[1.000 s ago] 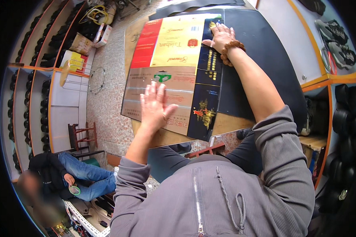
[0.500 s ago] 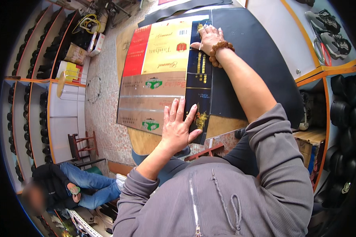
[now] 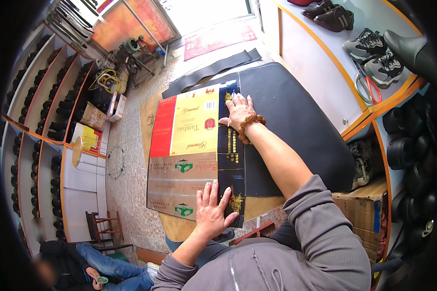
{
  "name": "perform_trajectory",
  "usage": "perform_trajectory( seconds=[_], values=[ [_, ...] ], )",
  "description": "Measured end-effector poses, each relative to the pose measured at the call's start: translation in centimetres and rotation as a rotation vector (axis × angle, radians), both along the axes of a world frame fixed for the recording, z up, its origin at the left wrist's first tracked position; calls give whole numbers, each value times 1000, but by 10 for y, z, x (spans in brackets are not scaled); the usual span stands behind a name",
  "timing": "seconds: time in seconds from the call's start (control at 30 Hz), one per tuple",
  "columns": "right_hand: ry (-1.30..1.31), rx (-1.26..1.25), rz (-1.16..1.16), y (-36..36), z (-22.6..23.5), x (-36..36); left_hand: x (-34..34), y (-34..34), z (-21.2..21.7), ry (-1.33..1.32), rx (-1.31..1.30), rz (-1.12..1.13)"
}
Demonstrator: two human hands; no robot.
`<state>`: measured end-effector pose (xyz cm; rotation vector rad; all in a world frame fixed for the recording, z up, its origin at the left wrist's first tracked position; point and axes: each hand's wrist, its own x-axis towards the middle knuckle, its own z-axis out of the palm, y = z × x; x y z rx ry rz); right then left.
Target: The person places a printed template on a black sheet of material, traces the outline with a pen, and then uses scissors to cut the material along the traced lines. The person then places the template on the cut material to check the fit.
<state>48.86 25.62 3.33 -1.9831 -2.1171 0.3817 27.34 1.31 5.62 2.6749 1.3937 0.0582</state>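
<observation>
**Both hands pressed flat on a sheet of opened cartons**

At 9 o'clock, wall shelves (image 3: 43,121) curve along the edge, lined with dark shoes. Below them, at 7 o'clock, another person (image 3: 82,264) in jeans sits on the floor beside a small red chair (image 3: 104,225).

In the middle, a flattened cardboard sheet (image 3: 194,155) lies on the bench (image 3: 153,114). It is made of opened cartons joined edge to edge: red and yellow panels at the far end, silver-brown panels with green marks at the near end, and a dark blue strip along its right side.

The left hand (image 3: 211,208) lies flat at 6 o'clock, fingers spread wide, on the near silver panel and the edge of the blue strip. It holds nothing.

The right hand (image 3: 240,111), a bead bracelet (image 3: 250,128) at the wrist, rests palm down at 12 o'clock on the far end of the blue strip, fingers open, gripping nothing.

Just right of the cardboard, touching it, a dark rubber mat (image 3: 301,121) covers the rest of the bench. At 2 o'clock, sneakers (image 3: 374,56) and red-handled scissors (image 3: 366,87) sit on a white shelf (image 3: 320,63).
</observation>
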Motion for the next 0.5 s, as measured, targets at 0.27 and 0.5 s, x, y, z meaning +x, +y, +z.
perform_trajectory(
  seconds=[0.27,0.5],
  values=[
    [-14,-10,-10,1,1,-1,2,1,4,-15,6,-2],
    [27,44,15,2,-4,0,0,0,-4,-66,25,7]
  ],
)
